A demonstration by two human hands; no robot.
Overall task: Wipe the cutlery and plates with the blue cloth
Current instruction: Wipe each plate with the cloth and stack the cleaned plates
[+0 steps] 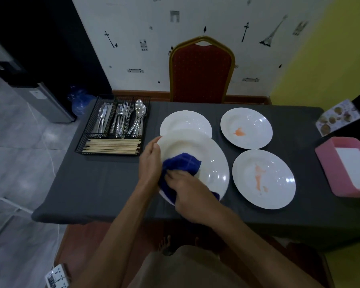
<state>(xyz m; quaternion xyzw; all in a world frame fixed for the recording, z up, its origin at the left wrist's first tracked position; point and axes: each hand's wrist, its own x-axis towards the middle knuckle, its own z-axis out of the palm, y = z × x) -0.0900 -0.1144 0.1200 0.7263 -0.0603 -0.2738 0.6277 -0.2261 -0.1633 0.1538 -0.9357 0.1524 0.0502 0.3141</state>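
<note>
Head view shows a black wire caddy [112, 125] of cutlery at far left on the grey table [96, 183]. Next, the left hand [151, 163] grips the rim of a white plate [212, 163], fingers curled round it. The right hand [192, 194] presses the bunched blue cloth [183, 164] into it, with two stained plates [263, 178] lying further right.

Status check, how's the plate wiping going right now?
Left hand grips held plate by its rim. Right hand presses blue cloth into it. Two stained plates unwiped. Nothing in the way.
</note>
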